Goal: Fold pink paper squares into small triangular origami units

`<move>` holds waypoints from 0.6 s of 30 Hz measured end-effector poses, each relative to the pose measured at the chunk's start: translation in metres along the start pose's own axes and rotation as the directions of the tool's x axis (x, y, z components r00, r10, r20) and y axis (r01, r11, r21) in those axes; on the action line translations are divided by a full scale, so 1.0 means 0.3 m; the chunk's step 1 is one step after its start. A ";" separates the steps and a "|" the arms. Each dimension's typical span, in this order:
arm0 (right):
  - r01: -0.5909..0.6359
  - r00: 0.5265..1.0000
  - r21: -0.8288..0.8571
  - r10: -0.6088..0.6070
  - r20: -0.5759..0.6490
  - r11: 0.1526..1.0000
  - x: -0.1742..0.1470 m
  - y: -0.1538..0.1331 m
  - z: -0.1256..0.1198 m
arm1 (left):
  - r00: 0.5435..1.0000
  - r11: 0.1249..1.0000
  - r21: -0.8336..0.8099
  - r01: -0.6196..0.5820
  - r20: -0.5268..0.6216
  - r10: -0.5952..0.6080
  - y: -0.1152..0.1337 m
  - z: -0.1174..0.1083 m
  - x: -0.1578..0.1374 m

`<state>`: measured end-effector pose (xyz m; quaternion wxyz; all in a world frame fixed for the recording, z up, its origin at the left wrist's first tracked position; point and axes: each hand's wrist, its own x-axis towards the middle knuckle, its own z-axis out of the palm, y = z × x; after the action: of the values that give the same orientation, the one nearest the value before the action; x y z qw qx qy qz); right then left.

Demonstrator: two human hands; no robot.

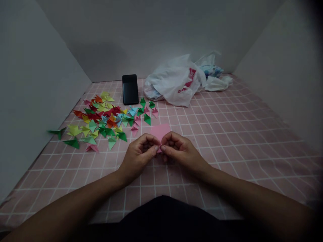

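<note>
Both thumbs and fingertips meet on a small piece of pink folded paper, mostly covered by the fingers. My left hand [143,151] pinches it from the left, and my right hand [178,148] pinches it from the right. Just beyond the fingers a flat pink paper [160,130] shows; whether it is joined to the pinched piece or lies beneath it, I cannot tell. To the left spreads a group of small folded paper cranes [111,121] in red, orange, yellow, green, blue and pink.
A black phone [130,90] lies behind the cranes near the back wall. Right of it sits a crumpled white plastic bag [176,80] with red print. Pale walls [285,77] enclose the pink checked cloth [242,141] on the left, back and right.
</note>
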<state>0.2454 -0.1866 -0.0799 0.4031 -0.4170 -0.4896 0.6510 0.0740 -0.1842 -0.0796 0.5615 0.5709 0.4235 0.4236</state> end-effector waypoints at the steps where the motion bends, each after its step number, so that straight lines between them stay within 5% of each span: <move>1: 0.006 1.000 0.006 -0.006 0.001 1.000 -0.001 0.000 0.001 | 1.000 1.000 -0.003 0.002 0.003 -0.002 0.001 0.000 -0.001; 18: 0.031 0.999 0.005 -0.031 0.009 1.000 -0.017 -0.007 0.009 | 1.000 1.000 0.023 -0.005 0.031 0.005 0.020 -0.006 -0.011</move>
<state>0.2447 -0.1917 -0.0766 0.4122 -0.4054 -0.4961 0.6478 0.0713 -0.1868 -0.0736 0.5603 0.5848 0.4183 0.4113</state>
